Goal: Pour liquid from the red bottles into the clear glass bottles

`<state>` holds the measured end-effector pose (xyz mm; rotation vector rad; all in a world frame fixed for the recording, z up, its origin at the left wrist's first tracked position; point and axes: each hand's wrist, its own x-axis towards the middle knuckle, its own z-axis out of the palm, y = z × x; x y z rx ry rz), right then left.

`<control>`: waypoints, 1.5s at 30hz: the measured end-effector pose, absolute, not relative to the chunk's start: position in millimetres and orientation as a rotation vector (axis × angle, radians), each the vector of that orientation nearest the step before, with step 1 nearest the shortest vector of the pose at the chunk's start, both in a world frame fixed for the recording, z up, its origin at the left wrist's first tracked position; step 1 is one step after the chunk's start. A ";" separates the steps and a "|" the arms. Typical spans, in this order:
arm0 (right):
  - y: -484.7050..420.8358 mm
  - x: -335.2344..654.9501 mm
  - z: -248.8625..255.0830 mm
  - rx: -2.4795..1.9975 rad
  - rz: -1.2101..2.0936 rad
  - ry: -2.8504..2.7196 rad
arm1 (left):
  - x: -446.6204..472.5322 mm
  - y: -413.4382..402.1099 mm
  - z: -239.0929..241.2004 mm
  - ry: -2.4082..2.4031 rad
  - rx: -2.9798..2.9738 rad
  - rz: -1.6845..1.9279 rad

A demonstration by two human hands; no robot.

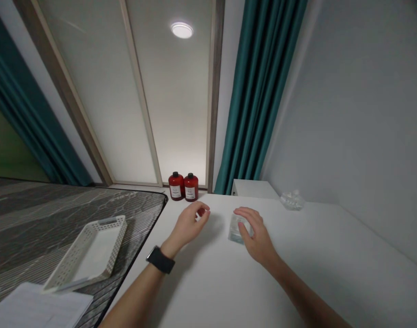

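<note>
My right hand (pixel 254 234) rests on a small clear container (pixel 235 228) standing on the white table (pixel 324 264), with its fingers curved over the container's top and right side. My left hand (pixel 190 224) hovers just left of it, fingers curled, and pinches something small and red at the fingertips. A black watch (pixel 160 259) sits on my left wrist.
Two red bottles (pixel 183 186) with black caps stand at the table's far edge by the window. A clear glass lidded dish (pixel 292 200) sits at the back right. A white perforated tray (pixel 88 253) and papers (pixel 34 307) lie on the dark mattress to the left. Teal curtains hang behind.
</note>
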<state>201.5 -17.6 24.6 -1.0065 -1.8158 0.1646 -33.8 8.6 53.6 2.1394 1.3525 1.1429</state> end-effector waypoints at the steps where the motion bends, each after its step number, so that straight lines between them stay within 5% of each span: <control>1: -16.9 194.4 28.8 -0.998 0.201 -1.827 | -37.7 9.2 56.9 1.352 2.179 1.150; 11: 15.5 109.4 58.6 -0.892 0.671 -1.827 | -83.3 24.6 17.0 1.444 2.084 1.415; 25: 154.7 35.5 28.7 -1.132 0.391 -1.654 | -77.6 19.5 6.2 1.517 1.932 1.640; 45: 171.0 39.0 35.8 -0.983 0.259 -1.909 | -79.7 18.3 11.1 1.456 1.909 1.803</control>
